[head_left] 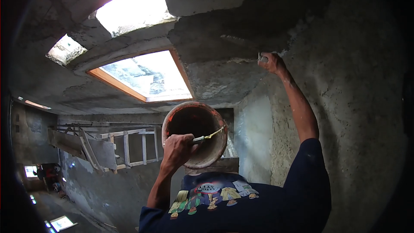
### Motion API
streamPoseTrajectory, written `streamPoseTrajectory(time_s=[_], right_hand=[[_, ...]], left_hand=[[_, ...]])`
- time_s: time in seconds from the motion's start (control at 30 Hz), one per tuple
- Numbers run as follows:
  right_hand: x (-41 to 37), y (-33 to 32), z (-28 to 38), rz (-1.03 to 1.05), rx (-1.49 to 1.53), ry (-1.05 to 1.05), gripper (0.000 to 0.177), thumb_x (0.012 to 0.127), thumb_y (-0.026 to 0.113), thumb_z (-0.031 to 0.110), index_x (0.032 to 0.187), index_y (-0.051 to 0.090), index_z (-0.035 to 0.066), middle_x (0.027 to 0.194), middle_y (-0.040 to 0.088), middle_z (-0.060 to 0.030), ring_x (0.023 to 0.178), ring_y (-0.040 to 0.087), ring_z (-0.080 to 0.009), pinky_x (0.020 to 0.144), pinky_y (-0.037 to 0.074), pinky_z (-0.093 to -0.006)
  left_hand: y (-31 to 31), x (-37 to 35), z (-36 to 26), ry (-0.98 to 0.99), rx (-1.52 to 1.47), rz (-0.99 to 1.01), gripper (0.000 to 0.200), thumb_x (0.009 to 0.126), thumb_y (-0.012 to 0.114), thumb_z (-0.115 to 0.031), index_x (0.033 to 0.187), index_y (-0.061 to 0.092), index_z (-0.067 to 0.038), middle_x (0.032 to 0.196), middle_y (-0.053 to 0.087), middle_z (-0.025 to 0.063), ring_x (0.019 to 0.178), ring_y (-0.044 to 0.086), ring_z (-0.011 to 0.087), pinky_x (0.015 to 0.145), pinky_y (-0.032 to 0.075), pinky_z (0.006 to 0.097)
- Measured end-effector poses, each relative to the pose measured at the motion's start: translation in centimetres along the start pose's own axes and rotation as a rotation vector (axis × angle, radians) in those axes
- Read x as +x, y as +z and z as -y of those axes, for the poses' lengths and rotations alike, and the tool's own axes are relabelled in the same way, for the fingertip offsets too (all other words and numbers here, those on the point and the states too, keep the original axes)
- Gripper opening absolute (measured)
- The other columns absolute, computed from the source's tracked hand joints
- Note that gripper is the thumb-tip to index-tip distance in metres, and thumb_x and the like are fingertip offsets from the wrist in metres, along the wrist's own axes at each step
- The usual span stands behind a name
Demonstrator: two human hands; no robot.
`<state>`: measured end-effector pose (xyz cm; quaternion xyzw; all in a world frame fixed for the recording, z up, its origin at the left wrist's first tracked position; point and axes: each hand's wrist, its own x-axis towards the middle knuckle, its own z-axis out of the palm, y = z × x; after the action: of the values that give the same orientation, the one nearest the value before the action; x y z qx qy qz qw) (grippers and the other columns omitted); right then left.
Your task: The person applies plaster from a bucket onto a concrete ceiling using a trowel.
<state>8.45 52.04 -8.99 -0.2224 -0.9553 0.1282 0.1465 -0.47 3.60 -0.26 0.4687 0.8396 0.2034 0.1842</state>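
Near the middle of the scene, below the window (pixel 151 77), a round bucket (pixel 194 123) is showing a dark hollow; its thick, reddish rim is carrying a dull grey crust. Left grip (pixel 179 150) is clenching a pale, tubular handle (pixel 199 139) at the bucket's mouth, a yellowish cord (pixel 214 133) running from it to the right side of the rim. Right grip (pixel 272 62), farther right, is grasping a small whitish object (pixel 261 58) close to the wall; its full shape is staying unclear. Darker, damp-looking plaster (pixel 276 11) is spreading raggedly over rough grey. Orange-brown wood is framing the window. Far left, a slatted timber frame (pixel 126 146) is leaning sideways.
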Motion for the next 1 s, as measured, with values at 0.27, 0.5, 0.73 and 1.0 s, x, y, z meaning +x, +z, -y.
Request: streamPoseTrajectory(time_s=[0.27,0.5,0.73,1.0], right_hand=[[7.4,-0.2,-4.4,-0.017,0.194,-0.164,0.048,0.077,0.072,0.039,0.106,0.065,0.001,0.084,0.069,-0.0145,0.076,0.066,-0.0239,0.070,0.051,-0.0346],[10.5,-4.2,-3.4,0.238,0.267,0.085,0.042,0.084,0.067,0.043,0.099,0.068,0.004,0.061,0.058,-0.0025,0.056,0.054,-0.0107,0.055,0.046,-0.0302],[8.2,-4.4,-5.8,0.256,0.181,0.213,0.043,0.082,0.067,0.044,0.098,0.068,0.004,0.065,0.064,-0.0077,0.058,0.061,-0.0167,0.059,0.049,-0.0340],[2.7,-2.2,-8.0,-0.015,0.074,0.057,0.050,0.086,0.059,0.049,0.105,0.065,0.003,0.091,0.067,-0.0203,0.087,0.066,-0.0331,0.075,0.051,-0.0402]], left_hand=[[1.5,-0.3,0.6,-0.052,-0.137,0.077,0.020,0.073,0.070,-0.017,0.069,0.057,-0.003,0.060,0.057,0.0159,0.060,0.061,0.0338,0.057,0.046,0.0420],[3.4,-0.3,1.2,-0.074,-0.166,0.100,0.019,0.076,0.070,-0.019,0.074,0.062,-0.002,0.061,0.057,0.0174,0.058,0.060,0.0347,0.056,0.047,0.0403],[4.0,-0.3,1.2,-0.118,-0.173,0.181,0.019,0.077,0.069,-0.021,0.074,0.061,-0.003,0.063,0.059,0.0166,0.061,0.060,0.0347,0.056,0.044,0.0425],[4.4,0.0,1.9,-0.087,-0.125,0.197,0.020,0.076,0.070,-0.022,0.074,0.061,-0.004,0.062,0.059,0.0159,0.062,0.060,0.0353,0.057,0.045,0.0428]])
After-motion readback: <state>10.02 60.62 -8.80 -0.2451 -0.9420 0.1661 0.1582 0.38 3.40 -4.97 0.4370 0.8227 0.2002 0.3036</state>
